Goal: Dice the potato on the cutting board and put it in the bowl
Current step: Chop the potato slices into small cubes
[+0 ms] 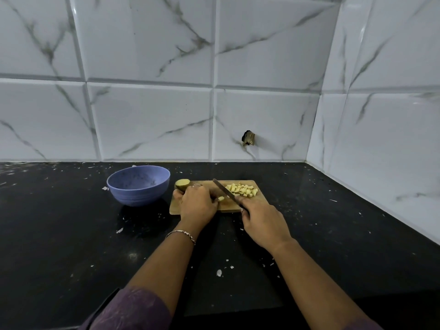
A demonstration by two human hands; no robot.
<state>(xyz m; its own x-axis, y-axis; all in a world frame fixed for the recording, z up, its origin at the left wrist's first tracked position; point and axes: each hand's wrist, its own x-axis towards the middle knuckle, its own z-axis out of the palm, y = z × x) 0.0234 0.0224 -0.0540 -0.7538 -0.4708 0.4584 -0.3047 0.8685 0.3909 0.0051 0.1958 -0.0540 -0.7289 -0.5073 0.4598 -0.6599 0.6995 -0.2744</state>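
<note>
On cutting board (228, 207), right hand (263, 222) grips knife (225, 190).

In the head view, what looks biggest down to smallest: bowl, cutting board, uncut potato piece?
1. cutting board, partly covered.
2. bowl, nearly as big, so unsure.
3. uncut potato piece.

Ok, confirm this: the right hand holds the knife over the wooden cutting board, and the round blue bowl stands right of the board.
Wrong on one point: the head view shows the round blue bowl standing left of the rectangular wooden cutting board, on the black counter. The right hand does hold the slim-bladed knife over the board.
</note>
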